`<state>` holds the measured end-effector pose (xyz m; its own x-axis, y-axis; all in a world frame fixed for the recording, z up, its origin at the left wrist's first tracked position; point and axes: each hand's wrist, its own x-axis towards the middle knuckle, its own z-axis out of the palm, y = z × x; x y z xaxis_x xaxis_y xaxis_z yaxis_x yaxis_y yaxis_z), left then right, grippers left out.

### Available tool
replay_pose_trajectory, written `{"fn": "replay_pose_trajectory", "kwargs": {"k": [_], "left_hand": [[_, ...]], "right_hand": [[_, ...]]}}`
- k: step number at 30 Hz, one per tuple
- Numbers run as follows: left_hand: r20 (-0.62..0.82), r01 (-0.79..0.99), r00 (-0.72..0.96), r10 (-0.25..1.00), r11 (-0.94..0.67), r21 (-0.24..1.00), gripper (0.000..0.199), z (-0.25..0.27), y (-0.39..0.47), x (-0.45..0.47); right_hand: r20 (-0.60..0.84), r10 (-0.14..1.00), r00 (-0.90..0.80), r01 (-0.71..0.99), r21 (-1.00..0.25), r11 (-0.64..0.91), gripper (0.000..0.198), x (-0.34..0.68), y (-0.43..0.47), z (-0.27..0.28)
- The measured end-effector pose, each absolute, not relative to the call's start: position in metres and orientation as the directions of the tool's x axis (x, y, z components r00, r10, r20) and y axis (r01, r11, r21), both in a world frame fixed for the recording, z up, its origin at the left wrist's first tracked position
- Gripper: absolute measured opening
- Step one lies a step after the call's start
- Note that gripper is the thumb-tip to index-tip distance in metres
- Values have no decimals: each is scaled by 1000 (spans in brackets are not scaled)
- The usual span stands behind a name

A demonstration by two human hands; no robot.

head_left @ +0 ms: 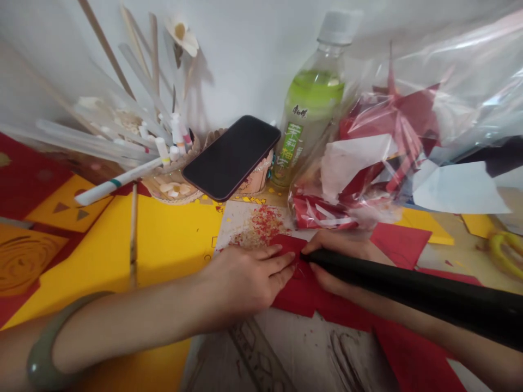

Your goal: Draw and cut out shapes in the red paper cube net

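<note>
My left hand (249, 277) lies with its fingers outstretched on a piece of red paper (298, 294), pressing it from the left. At the paper's right side, my right hand (341, 253) pinches the thin end of a long black pen-shaped tool (400, 280). Its tip is close to the left fingertips, and its thick end runs toward the lower right; the exact kind of tool cannot be made out. Red and yellow crumbs of paper (261, 226) are scattered just beyond the hands. A ruler-like stencil (261, 354) sits partly under the left hand.
A black phone (232, 158) rests on a decorated basket holding markers and sticks. Beside it stands a green drink bottle (312, 109). A clear plastic bag (368, 179) of paper scraps is at the back right. Yellow paper (171, 228) spreads left; yellow-handled scissors (504, 253) lie far right.
</note>
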<state>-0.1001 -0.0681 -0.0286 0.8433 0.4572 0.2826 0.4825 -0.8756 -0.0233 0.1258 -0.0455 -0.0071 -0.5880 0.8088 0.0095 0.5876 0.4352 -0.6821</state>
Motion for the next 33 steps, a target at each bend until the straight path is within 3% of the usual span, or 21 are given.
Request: {"fn": "replay_pose_trajectory", "kwargs": {"k": [5,11,33], "left_hand": [[342,468,831,438,-883,-6,31,-33,-65,-97],[273,475,844,461,-880,17,35,-33,-64,-96],[222,501,831,510,-860,100,32,-27,-65,-96]], "right_hand": [[157,809,-567,549,-660,513,12,118,-49,-10],[309,738,-600,465,-617,635,14,120,-56,-24],[284,717,-636,509,-544,667,19,125,-56,-24]]}}
